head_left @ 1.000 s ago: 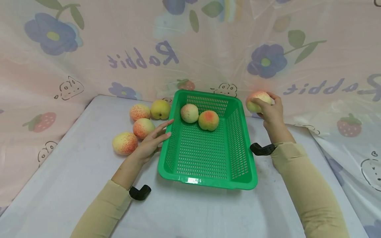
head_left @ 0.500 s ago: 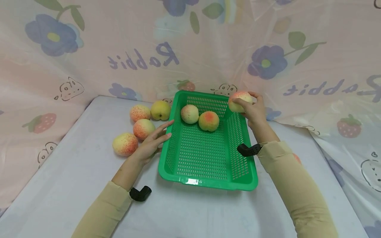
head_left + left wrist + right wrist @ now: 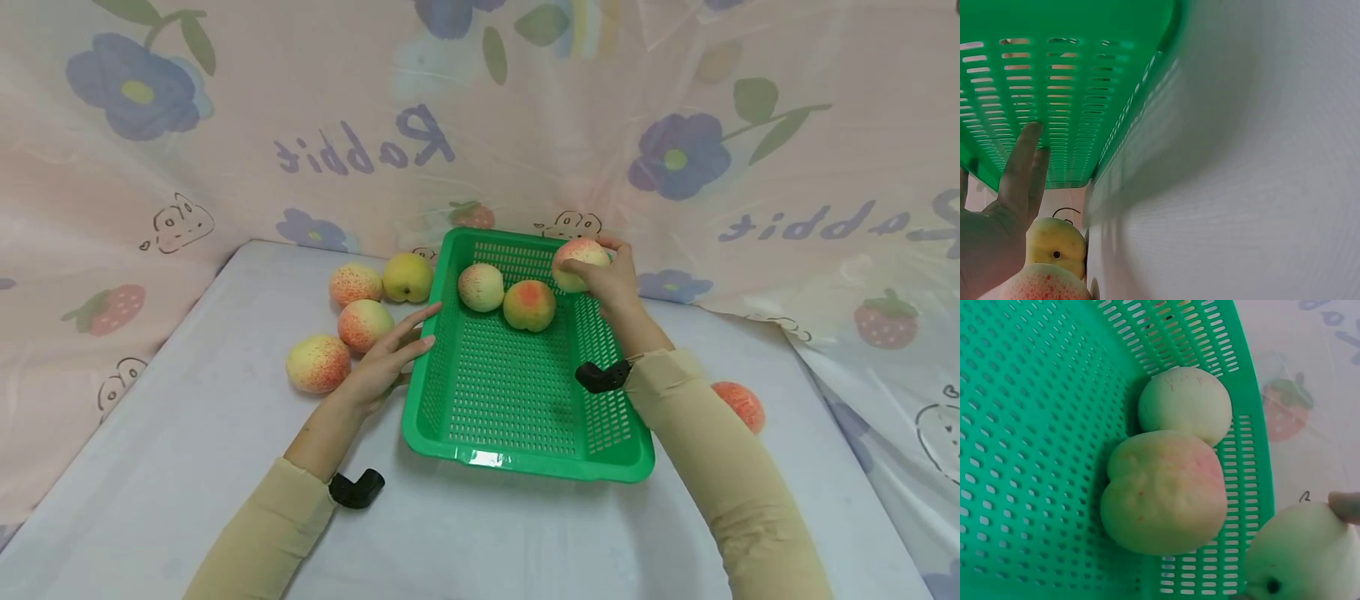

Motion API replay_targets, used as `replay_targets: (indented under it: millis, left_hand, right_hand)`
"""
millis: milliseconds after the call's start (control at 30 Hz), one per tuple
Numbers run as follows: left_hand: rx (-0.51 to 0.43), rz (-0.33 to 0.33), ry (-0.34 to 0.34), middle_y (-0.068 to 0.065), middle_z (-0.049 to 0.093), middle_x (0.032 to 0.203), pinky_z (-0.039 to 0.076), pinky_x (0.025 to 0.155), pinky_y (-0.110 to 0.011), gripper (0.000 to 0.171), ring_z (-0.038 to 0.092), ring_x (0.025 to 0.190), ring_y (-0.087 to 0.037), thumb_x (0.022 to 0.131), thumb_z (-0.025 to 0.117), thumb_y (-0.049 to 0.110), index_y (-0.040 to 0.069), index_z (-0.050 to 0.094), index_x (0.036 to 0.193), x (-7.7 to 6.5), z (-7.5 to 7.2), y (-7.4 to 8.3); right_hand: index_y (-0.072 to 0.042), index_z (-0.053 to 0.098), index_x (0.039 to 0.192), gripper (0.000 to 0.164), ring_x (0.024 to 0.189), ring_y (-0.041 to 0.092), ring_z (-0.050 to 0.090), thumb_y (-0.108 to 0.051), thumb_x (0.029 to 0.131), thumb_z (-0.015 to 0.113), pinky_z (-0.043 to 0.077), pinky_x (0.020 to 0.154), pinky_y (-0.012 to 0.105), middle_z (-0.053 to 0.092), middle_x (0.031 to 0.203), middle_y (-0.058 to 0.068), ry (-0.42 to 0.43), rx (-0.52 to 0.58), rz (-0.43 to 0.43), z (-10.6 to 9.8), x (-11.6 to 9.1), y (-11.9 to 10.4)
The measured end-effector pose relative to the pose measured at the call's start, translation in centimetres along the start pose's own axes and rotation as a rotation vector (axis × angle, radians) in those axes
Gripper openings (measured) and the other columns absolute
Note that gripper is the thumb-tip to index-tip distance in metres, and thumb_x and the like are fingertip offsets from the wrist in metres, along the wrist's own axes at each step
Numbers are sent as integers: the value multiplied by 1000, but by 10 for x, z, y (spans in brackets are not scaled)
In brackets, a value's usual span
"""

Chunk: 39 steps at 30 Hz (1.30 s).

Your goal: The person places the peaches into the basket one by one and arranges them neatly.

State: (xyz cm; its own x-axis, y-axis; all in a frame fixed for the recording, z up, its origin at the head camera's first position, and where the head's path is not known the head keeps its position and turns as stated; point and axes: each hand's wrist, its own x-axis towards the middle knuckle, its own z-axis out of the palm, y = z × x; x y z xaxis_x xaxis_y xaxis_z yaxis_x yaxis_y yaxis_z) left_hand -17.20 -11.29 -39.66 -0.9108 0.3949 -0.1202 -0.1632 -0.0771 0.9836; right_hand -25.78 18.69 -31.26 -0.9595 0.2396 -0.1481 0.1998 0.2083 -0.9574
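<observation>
While the right grip point(image 3: 621, 287) is clamped on a peach point(image 3: 577, 271), thumb on one side and fingers round the far side, the left grip point(image 3: 378, 362) has its fingers spread and bent round nothing, with tips against the basket point(image 3: 558, 468). With the basket's middle as the dial and its far end as 12, the held peach hangs toward 1 o'clock, by the far corner; whether it clears the rim all round, I cannot tell. Inside, the pale peach point(image 3: 481, 287) sits at 11 and the orange peach point(image 3: 529, 306) just short of 12, touching or nearly so.

Lowering well would, I judge, mean bringing the held peach a little toward 6 first, so it misses both the rim and the orange peach, then letting it down to the mesh before the fingers part; a drop could bruise it or knock the pair. The black mount point(image 3: 603, 377) at 3 o'clock looks close over the side wall, so a slightly raised wrist should help. Light pressure from the left, at 9 to 10, is enough to steady the basket; a hard push might slide it over the desk point(image 3: 487, 542). Out at 4, the red peach point(image 3: 741, 406) lies partly behind the right sleeve point(image 3: 727, 475), so the elbow had best sweep high.
</observation>
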Motion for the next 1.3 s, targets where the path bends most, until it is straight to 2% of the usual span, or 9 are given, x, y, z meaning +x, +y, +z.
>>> replay_targets:
  millis: [100, 200, 567, 733, 900, 1033, 1167, 1300]
  left_hand:
    - [3, -2, 0, -15, 35, 147, 51, 84, -37, 54, 51, 119, -32, 100, 51, 25, 30, 31, 150, 0, 0, 0]
    - [3, -5, -1, -15, 35, 147, 51, 84, -38, 54, 50, 121, -33, 100, 51, 25, 30, 31, 150, 0, 1, 1]
    - [-4, 0, -9, -15, 35, 147, 51, 85, -38, 55, 49, 122, -35, 100, 51, 24, 30, 30, 151, 1, 1, 1]
    - [-2, 0, -8, -15, 35, 147, 52, 84, -37, 54, 50, 120, -35, 100, 50, 24, 29, 30, 151, 1, 0, 0]
    - [2, 4, -6, -16, 36, 147, 52, 83, -37, 54, 51, 119, -34, 100, 50, 25, 29, 30, 151, 1, -1, 1]
    - [6, 0, -8, -16, 35, 147, 51, 83, -36, 54, 51, 119, -34, 101, 50, 25, 29, 29, 151, 1, -1, 0]
    - [8, -2, -5, -15, 35, 147, 51, 83, -37, 54, 49, 120, -34, 101, 50, 26, 30, 30, 151, 1, -1, 0]
    - [8, -6, -4, -15, 34, 148, 51, 83, -37, 54, 48, 121, -34, 100, 50, 26, 30, 30, 151, 1, 1, 1]
  right_hand:
    - [-10, 25, 144, 77, 126, 31, 43, -6, 83, 71, 52, 88, 40, 27, 149, 16, -15, 1, 14, 3, 0, 2]
    - [-10, 26, 144, 77, 128, 32, 43, -3, 82, 70, 51, 91, 43, 27, 148, 17, -24, -10, 21, 4, 1, 4]
    - [-9, 30, 144, 75, 127, 31, 42, -2, 81, 71, 48, 94, 41, 34, 145, 19, -23, -149, -23, 7, 6, 10]
    - [-8, 28, 147, 75, 127, 33, 42, -8, 84, 70, 50, 91, 41, 33, 146, 21, -53, -225, -16, 6, 6, 9]
    - [-7, 24, 151, 74, 128, 35, 42, -16, 91, 64, 52, 85, 39, 31, 149, 21, -129, -299, 5, 5, 6, 6]
    - [-8, 18, 154, 70, 131, 36, 40, -18, 96, 57, 50, 91, 44, 25, 154, 20, -180, -349, 2, 3, 5, 5]
    - [-9, 25, 152, 57, 131, 37, 40, -17, 100, 49, 47, 95, 48, 24, 155, 20, -195, -358, 14, 1, 4, 7]
    - [-9, 33, 149, 51, 120, 34, 51, -10, 100, 46, 50, 93, 42, 25, 155, 20, -215, -353, 59, 0, 4, 14]
